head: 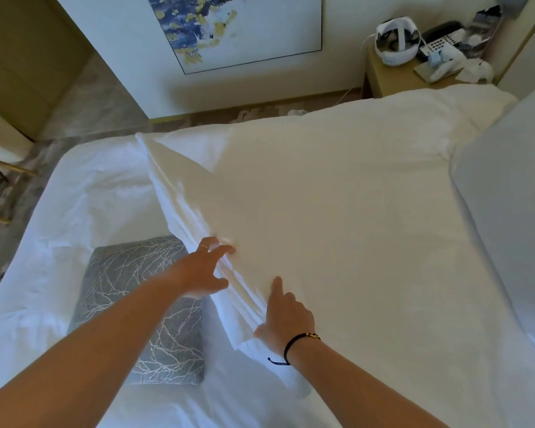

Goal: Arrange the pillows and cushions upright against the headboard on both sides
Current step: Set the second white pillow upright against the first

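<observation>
Large white fabric pillow: lying across white-sheeted bed. Left hand with fingers spread, touching its creased left edge; right hand (black cord bracelet at wrist) pinching its near corner, forefinger extended. Grey square cushion with pale branch pattern: flat on bed, under left forearm.

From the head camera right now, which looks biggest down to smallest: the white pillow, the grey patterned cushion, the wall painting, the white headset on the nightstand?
1. white pillow
2. wall painting, cut off by the frame
3. grey patterned cushion, close to the painting, and nearer the camera
4. white headset
</observation>
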